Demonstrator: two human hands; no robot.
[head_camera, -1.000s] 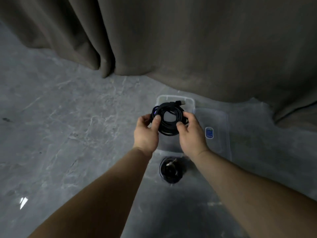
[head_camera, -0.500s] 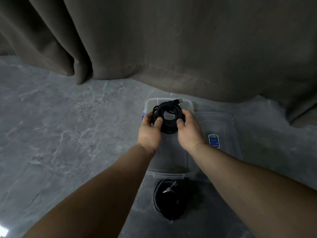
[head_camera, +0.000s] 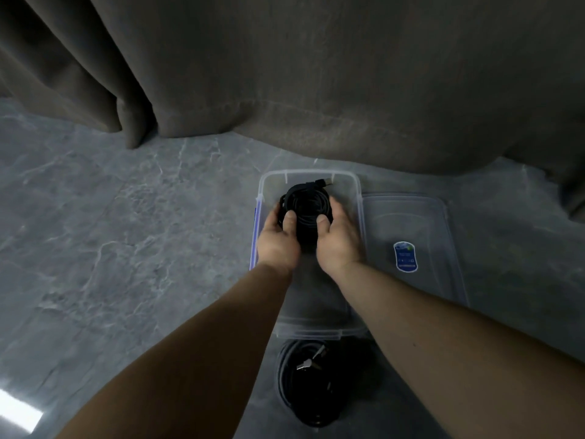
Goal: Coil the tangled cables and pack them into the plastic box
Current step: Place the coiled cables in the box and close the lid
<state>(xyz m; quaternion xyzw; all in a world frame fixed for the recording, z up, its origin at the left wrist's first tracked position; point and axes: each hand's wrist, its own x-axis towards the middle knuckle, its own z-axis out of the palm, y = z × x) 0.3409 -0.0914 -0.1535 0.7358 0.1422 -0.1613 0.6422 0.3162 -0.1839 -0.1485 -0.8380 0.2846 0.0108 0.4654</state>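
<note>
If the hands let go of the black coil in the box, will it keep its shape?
Probably not fully. The coil shows no tie, and both hands grip its sides, so its loops may spring loose. Its plug end already sticks out. It looks floppy, unlikely to roll.

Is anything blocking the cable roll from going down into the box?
Nothing visible. The lid lies beside the plastic box, which is open. Both hands, left hand and right hand, hold the coiled cable over its far end.

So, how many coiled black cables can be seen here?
2. One coiled black cable is held by both hands over the clear plastic box; the other lies on the grey floor in front of it. More may be hidden.
</note>
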